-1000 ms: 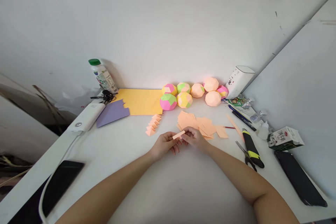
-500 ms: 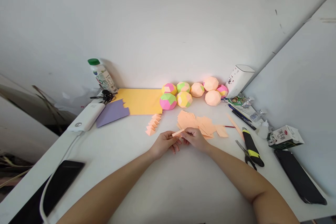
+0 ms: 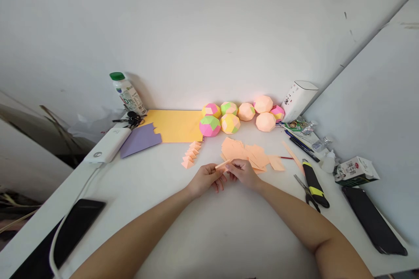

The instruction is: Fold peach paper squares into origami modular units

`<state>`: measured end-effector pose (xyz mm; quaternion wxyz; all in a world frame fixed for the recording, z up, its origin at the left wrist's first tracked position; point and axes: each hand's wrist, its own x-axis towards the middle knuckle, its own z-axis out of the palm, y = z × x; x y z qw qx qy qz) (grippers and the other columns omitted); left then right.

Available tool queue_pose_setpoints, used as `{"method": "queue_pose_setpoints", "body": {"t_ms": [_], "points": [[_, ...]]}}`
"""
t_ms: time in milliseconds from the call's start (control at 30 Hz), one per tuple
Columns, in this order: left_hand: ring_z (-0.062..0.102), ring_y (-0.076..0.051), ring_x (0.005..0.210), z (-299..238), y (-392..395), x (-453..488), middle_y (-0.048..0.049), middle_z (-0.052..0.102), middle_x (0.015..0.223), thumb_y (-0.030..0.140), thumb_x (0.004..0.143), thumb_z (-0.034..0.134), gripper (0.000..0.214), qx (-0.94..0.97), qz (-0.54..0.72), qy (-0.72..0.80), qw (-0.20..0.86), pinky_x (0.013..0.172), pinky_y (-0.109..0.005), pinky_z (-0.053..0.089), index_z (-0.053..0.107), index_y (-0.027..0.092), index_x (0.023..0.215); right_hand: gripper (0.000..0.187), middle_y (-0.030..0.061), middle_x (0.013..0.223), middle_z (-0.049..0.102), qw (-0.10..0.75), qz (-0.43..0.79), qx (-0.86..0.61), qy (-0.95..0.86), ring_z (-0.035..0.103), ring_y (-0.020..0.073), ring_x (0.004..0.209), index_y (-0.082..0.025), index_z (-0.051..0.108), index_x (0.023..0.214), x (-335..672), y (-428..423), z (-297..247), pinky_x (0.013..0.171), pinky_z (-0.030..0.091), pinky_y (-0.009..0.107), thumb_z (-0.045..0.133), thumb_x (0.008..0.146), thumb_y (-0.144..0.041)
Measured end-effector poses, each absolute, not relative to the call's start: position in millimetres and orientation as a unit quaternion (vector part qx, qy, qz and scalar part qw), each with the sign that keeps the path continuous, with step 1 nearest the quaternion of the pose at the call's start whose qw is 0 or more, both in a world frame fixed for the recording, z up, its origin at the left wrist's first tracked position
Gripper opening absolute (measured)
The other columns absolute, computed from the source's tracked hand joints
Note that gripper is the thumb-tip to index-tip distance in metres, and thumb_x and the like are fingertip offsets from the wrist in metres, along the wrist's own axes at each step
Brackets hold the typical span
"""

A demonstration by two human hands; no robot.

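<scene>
Between my two hands is a small folded piece of peach paper [image 3: 222,165], held just above the white table. My left hand [image 3: 207,178] pinches its left end, while the fingers of my right hand [image 3: 241,171] close on the right end. Just behind my right hand lies a loose pile of peach paper pieces [image 3: 234,148]. A row of folded peach paper pieces [image 3: 191,154] stands to the left, beyond my left hand. Farther back, several faceted paper balls [image 3: 231,123] in peach, pink, green and yellow sit against the wall.
Scissors [image 3: 307,192] and a black-and-yellow utility knife [image 3: 314,183] lie at right, near a milk carton [image 3: 356,171] and a black phone [image 3: 373,220]. Yellow paper [image 3: 178,126], purple paper [image 3: 140,140], a bottle [image 3: 129,94] and a white power bank [image 3: 108,145] are at left.
Both hands keep hold of the folded peach paper in nearly the same place. The paper shows slightly more of its face now.
</scene>
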<state>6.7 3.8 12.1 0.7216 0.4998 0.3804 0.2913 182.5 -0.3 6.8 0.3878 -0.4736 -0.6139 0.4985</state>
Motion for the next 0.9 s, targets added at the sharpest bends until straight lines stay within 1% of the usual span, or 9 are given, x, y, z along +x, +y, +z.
{"method": "queue_pose_setpoints", "body": {"t_ms": [167, 367, 633, 900], "points": [[0.060, -0.012, 0.045, 14.4, 3.1, 6.3, -0.0035, 0.064, 0.068, 0.046, 0.075, 0.061, 0.034, 0.500, 0.287, 0.381, 0.722, 0.039, -0.022, 0.045, 0.052, 0.014, 0.075, 0.035, -0.0018, 0.054, 0.052, 0.380, 0.518, -0.441, -0.627, 0.050, 0.0102, 0.051, -0.015, 0.055, 0.065, 185.9, 0.7, 7.3, 0.050, 0.042, 0.023, 0.048, 0.086, -0.043], [0.060, -0.012, 0.044, 14.3, 3.2, 6.2, -0.0032, 0.064, 0.067, 0.046, 0.075, 0.061, 0.034, 0.500, 0.285, 0.376, 0.726, 0.038, -0.022, 0.045, 0.052, 0.013, 0.075, 0.035, -0.0017, 0.056, 0.051, 0.386, 0.527, -0.418, -0.632, 0.050, 0.0111, 0.052, -0.016, 0.055, 0.066, 187.2, 1.3, 7.1, 0.051, 0.042, 0.024, 0.047, 0.086, -0.043], [0.060, -0.012, 0.043, 12.0, 4.1, 5.5, -0.0046, 0.064, 0.066, 0.047, 0.076, 0.059, 0.035, 0.504, 0.275, 0.375, 0.727, 0.037, -0.021, 0.044, 0.051, 0.013, 0.075, 0.035, -0.0016, 0.056, 0.051, 0.394, 0.513, -0.417, -0.639, 0.049, 0.0111, 0.052, -0.016, 0.054, 0.064, 187.1, -0.1, 7.9, 0.052, 0.041, 0.024, 0.047, 0.087, -0.041], [0.060, -0.012, 0.044, 10.6, 4.5, 5.4, -0.0037, 0.065, 0.065, 0.046, 0.075, 0.062, 0.034, 0.503, 0.280, 0.369, 0.730, 0.037, -0.021, 0.043, 0.052, 0.013, 0.075, 0.034, -0.0013, 0.057, 0.050, 0.398, 0.501, -0.413, -0.649, 0.049, 0.0109, 0.052, -0.016, 0.052, 0.063, 185.8, -1.1, 10.3, 0.052, 0.041, 0.024, 0.046, 0.088, -0.039]]}}
